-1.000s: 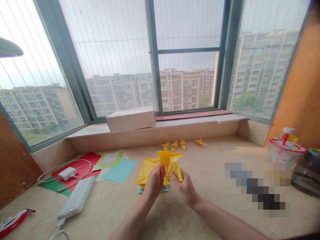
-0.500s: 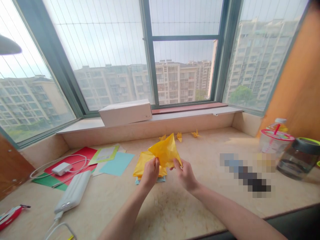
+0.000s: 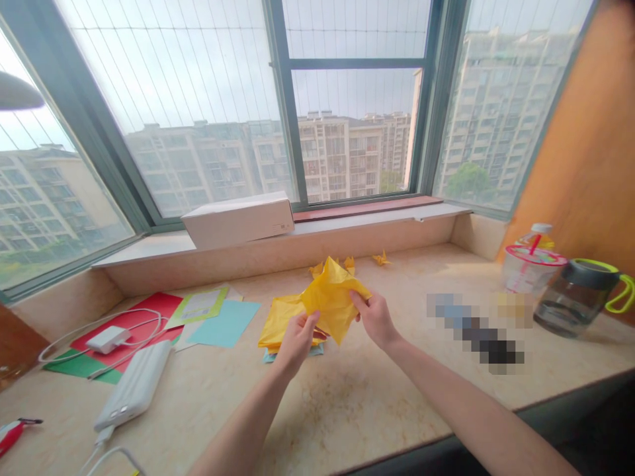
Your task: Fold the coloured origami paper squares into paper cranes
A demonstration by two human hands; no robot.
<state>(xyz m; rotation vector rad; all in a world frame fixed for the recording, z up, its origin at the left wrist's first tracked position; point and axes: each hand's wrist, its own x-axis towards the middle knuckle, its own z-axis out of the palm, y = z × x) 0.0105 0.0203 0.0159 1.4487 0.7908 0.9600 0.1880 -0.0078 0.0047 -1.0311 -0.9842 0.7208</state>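
Observation:
Between my two hands is a creased yellow paper sheet, held up off the counter. My left hand pinches it at its lower left side. On the right, my right hand grips the opposite edge between thumb and fingers. Behind my left hand lies a yellow paper stack, with light blue paper showing beneath it. Several small folded yellow paper cranes, one a separate crane, stand near the back wall; the held sheet partly covers some.
To the left lie red paper, a light blue sheet, a white charger with cable, and a white power bank. A lidded cup and a dark bottle stand right. A white box rests on the sill.
The yellow sheet has turned in my hands, so a corner now points down. My right hand has risen slightly along its edge. The whole view has shifted a little.

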